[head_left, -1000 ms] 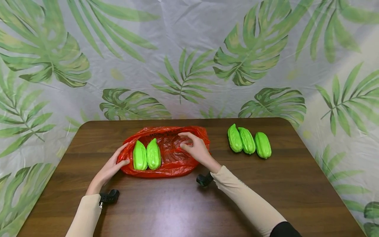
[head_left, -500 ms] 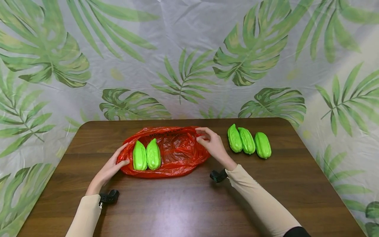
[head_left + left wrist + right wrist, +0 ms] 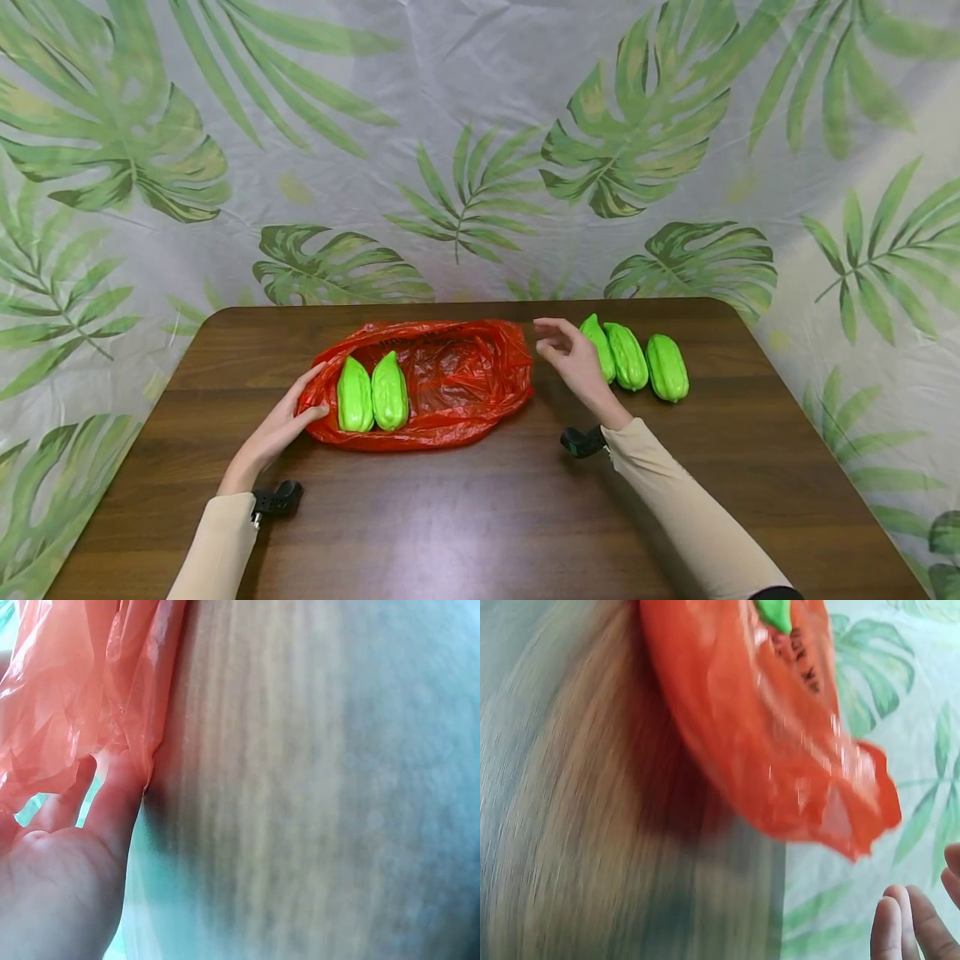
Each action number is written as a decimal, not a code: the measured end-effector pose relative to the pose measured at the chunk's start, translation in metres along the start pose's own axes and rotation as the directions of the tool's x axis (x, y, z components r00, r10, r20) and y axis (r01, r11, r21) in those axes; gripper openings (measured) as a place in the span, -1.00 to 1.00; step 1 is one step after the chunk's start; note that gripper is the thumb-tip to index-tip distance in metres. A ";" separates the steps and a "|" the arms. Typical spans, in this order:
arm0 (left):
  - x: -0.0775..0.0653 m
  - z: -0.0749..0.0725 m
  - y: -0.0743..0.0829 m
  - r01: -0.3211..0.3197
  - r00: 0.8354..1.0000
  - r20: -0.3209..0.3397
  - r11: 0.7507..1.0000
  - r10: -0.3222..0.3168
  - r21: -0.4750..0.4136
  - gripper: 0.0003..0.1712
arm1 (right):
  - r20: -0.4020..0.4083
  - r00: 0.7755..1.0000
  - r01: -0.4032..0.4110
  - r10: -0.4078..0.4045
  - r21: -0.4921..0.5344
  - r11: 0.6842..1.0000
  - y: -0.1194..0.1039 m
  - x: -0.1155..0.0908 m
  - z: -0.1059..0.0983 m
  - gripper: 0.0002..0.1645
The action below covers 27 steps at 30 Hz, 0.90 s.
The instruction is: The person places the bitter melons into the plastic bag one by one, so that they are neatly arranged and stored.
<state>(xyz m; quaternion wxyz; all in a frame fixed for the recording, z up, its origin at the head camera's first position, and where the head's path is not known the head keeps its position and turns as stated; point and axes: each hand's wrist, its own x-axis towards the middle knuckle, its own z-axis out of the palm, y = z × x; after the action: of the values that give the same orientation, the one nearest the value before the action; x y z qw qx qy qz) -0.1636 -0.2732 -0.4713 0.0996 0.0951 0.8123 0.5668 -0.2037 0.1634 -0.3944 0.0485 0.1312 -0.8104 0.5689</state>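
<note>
A red plastic bag (image 3: 450,429) lies on the table with its mouth wide open. Two bright green ridged vegetables (image 3: 390,392), shaped like short bitter melons, rest side by side in its left part. My left hand (image 3: 281,425) holds the bag's left end, thumb at the front rim and fingers along the side; in the left wrist view the plastic hides the fingertips. Just right of the bag is my right hand (image 3: 573,362), loosely bent and holding nothing. It partly covers the nearest of three more green vegetables (image 3: 626,357). The right wrist view shows its fingertips (image 3: 887,930) apart from the bag.
The dark wooden table (image 3: 450,517) has rounded far corners. Behind it hangs a pale cloth with a green leaf print (image 3: 480,167). A small black camera (image 3: 277,498) sits on the left wrist, another (image 3: 583,442) on the right.
My right hand has moved from over the bag's right part, past its right rim, toward the three green vegetables. The left hand and the two vegetables in the bag have stayed put.
</note>
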 end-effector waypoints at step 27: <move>0.000 0.000 0.000 0.012 1.000 -0.002 1.000 -0.012 0.022 -0.17 | -0.217 0.975 -0.100 0.051 -0.222 0.970 0.075 0.004 -0.051 -0.57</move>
<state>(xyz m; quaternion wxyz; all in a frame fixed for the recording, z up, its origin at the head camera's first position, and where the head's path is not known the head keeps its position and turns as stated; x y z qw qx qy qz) -0.1640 -0.2730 -0.4709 0.1011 0.0906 0.8190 0.5575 -0.2316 0.2338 -0.4440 0.1270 0.0329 -0.8659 0.4827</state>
